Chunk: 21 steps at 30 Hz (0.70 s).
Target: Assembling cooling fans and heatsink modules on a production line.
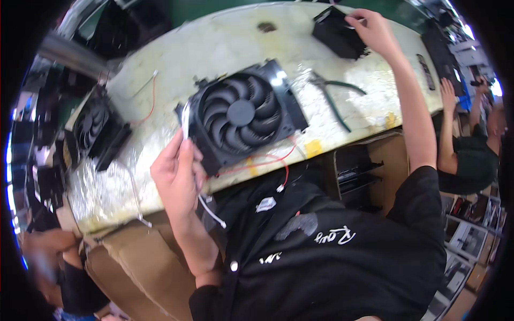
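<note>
A black square cooling fan (pixel 242 115) lies flat on the pale worn table (pixel 225 37), its curved blades facing up. My left hand (pixel 176 174) grips its near left corner, with white wires (pixel 211 211) hanging from the fingers. Red wires (pixel 265 160) trail from the fan over the table edge. My right hand (pixel 373 29) reaches far across the table and touches the top of a small black box (pixel 337 35) at the far edge; whether the fingers close around it is unclear.
A second black fan (pixel 96 125) sits at the table's left end. Green-handled pliers (pixel 334 93) lie right of the held fan. Cardboard boxes (pixel 369 160) stand under the table. Another person in a dark shirt (pixel 471 155) works at the right.
</note>
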Each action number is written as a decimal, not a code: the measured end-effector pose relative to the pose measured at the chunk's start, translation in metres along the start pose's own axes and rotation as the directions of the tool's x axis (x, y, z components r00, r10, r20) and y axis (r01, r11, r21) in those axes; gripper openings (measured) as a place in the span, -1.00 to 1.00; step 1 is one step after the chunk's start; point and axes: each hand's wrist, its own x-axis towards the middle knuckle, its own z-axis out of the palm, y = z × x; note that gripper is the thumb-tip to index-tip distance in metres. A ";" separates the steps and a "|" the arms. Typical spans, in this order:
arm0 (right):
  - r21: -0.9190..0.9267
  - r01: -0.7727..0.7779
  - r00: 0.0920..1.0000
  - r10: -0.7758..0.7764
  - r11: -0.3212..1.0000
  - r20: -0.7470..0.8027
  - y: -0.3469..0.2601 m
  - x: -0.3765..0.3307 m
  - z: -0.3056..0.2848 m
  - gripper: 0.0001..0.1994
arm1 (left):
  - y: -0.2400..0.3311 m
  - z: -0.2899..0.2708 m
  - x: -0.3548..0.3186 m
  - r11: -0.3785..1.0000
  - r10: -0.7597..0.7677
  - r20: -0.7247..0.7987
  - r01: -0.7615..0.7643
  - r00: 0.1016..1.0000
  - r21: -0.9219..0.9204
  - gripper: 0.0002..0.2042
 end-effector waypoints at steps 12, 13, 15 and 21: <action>0.772 -0.422 0.782 -0.240 0.475 0.576 -0.224 -0.062 -0.009 -0.73 | 0.004 0.012 -0.007 0.983 0.053 0.009 -0.051 0.999 -0.176 -0.74; 0.752 -0.449 0.742 -0.267 0.483 0.615 -0.235 -0.064 -0.004 -0.74 | 0.004 0.008 -0.007 0.984 0.046 0.040 -0.039 0.998 -0.173 -0.75; 0.753 -0.451 0.702 -0.329 0.480 0.631 -0.252 -0.069 0.007 -0.79 | 0.009 0.009 -0.009 0.986 0.027 0.041 -0.020 0.999 -0.163 -0.74; 0.789 -0.461 0.710 -0.365 0.407 0.603 -0.273 -0.071 0.031 -0.85 | 0.008 0.005 -0.010 0.963 0.047 -0.017 -0.050 0.999 -0.266 -0.62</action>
